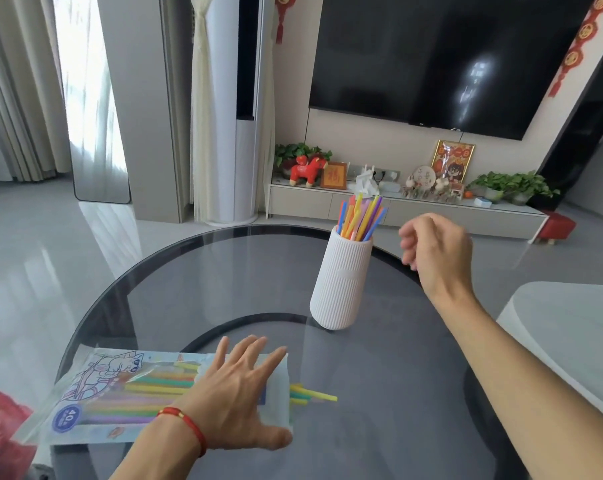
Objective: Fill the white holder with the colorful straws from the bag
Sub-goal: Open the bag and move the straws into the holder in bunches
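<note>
White holder (pixel 341 282) just left of empty right hand (pixel 435 251)

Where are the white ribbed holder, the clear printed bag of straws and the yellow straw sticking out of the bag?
white ribbed holder (pixel 341 278): head view, middle of its ribbed wall.
clear printed bag of straws (pixel 120 386): head view, printed front, left of the hand.
yellow straw (pixel 322 395): head view, its free end on the table.

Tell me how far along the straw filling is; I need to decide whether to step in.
Partly done. The white holder already holds a bunch of straws. The right hand is empty beside it; the left hand pins the bag. More straws remain inside, some poking out.
</note>
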Action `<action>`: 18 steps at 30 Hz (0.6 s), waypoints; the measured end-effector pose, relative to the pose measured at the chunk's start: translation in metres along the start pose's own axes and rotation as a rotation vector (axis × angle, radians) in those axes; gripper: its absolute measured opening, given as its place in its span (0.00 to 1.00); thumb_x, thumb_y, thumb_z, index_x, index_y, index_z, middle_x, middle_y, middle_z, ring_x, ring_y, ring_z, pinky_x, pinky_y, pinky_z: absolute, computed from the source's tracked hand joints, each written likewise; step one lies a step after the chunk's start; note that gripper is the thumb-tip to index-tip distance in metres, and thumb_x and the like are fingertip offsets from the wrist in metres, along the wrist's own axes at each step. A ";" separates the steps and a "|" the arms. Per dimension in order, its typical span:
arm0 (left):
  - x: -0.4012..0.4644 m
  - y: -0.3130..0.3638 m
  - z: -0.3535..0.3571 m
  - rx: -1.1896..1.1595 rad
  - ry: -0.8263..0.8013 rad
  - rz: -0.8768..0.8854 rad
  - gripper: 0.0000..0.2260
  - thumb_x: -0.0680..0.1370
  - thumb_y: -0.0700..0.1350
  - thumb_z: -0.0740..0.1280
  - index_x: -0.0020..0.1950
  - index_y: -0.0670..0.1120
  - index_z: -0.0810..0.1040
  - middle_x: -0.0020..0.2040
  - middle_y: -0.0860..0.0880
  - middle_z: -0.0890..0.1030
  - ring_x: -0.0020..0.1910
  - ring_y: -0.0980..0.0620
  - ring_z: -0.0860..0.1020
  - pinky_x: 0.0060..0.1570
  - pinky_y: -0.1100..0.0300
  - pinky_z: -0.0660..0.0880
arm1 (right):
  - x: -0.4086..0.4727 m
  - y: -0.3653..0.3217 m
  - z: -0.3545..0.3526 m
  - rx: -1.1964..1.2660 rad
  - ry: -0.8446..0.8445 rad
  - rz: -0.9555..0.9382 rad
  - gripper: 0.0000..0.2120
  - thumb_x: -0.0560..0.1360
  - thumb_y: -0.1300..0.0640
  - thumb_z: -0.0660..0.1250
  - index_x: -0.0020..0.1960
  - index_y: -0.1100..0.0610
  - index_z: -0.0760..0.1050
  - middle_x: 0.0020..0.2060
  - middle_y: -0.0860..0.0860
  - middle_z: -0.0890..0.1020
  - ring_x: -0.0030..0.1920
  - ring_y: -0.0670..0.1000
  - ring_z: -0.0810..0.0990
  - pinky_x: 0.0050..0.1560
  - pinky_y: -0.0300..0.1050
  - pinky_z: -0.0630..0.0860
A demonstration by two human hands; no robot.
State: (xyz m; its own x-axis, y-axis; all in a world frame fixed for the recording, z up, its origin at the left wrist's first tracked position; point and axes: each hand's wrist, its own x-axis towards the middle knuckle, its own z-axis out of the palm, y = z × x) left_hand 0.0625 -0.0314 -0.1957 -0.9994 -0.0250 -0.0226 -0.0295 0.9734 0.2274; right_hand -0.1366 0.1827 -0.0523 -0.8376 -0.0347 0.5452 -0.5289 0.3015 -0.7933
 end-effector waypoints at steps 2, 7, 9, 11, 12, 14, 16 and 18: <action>-0.002 0.001 0.001 0.024 -0.076 -0.007 0.53 0.63 0.74 0.64 0.79 0.55 0.42 0.80 0.48 0.52 0.79 0.49 0.45 0.78 0.44 0.39 | -0.041 0.031 0.004 -0.128 -0.132 0.145 0.13 0.73 0.53 0.62 0.33 0.55 0.80 0.27 0.49 0.83 0.26 0.47 0.78 0.33 0.47 0.75; 0.001 0.004 0.004 0.113 -0.067 0.010 0.56 0.61 0.76 0.63 0.79 0.53 0.41 0.76 0.48 0.60 0.77 0.47 0.54 0.77 0.39 0.45 | -0.138 0.091 0.023 -0.443 -0.642 0.237 0.10 0.80 0.49 0.64 0.46 0.48 0.82 0.42 0.46 0.84 0.47 0.52 0.81 0.50 0.50 0.79; -0.001 0.004 0.006 0.124 -0.124 0.007 0.58 0.59 0.77 0.63 0.78 0.54 0.37 0.79 0.47 0.54 0.79 0.46 0.49 0.76 0.35 0.44 | -0.147 0.090 0.027 -0.586 -0.776 0.098 0.12 0.81 0.45 0.60 0.54 0.44 0.81 0.50 0.45 0.80 0.55 0.50 0.76 0.57 0.50 0.75; -0.004 0.006 0.009 0.111 -0.155 0.007 0.58 0.59 0.75 0.64 0.78 0.54 0.37 0.78 0.48 0.55 0.79 0.46 0.50 0.75 0.34 0.43 | -0.150 0.085 0.030 -0.601 -0.850 0.068 0.14 0.82 0.43 0.56 0.57 0.44 0.79 0.53 0.45 0.78 0.58 0.50 0.74 0.61 0.50 0.72; -0.004 0.006 0.009 0.104 -0.125 0.012 0.57 0.60 0.74 0.65 0.79 0.54 0.39 0.76 0.49 0.59 0.77 0.47 0.54 0.75 0.34 0.44 | -0.152 0.082 0.030 -0.585 -0.881 0.081 0.15 0.82 0.42 0.56 0.58 0.44 0.79 0.54 0.45 0.77 0.59 0.50 0.72 0.62 0.50 0.72; -0.003 0.007 0.006 0.134 -0.033 0.026 0.54 0.61 0.72 0.65 0.79 0.53 0.44 0.70 0.51 0.64 0.72 0.47 0.63 0.75 0.34 0.49 | -0.154 0.077 0.031 -0.517 -0.930 0.133 0.16 0.80 0.39 0.54 0.55 0.42 0.77 0.54 0.45 0.76 0.59 0.49 0.71 0.63 0.49 0.72; -0.001 0.010 0.003 0.184 0.035 0.031 0.52 0.61 0.69 0.64 0.79 0.53 0.47 0.66 0.50 0.65 0.66 0.46 0.68 0.73 0.35 0.53 | -0.157 0.071 0.031 -0.409 -0.921 0.207 0.18 0.80 0.39 0.51 0.48 0.44 0.76 0.51 0.47 0.77 0.57 0.51 0.73 0.62 0.51 0.73; 0.000 0.014 0.002 0.226 0.084 0.027 0.51 0.60 0.66 0.64 0.78 0.50 0.49 0.65 0.48 0.65 0.63 0.45 0.68 0.72 0.33 0.54 | -0.162 0.066 0.033 -0.362 -0.861 0.233 0.21 0.83 0.42 0.50 0.50 0.52 0.77 0.48 0.51 0.79 0.54 0.53 0.77 0.60 0.54 0.76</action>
State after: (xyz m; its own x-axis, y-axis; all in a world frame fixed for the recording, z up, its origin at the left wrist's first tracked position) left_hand 0.0623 -0.0178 -0.1942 -0.9979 -0.0079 0.0642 -0.0077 1.0000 0.0028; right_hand -0.0407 0.1765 -0.2019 -0.8058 -0.5808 -0.1154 -0.3833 0.6601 -0.6460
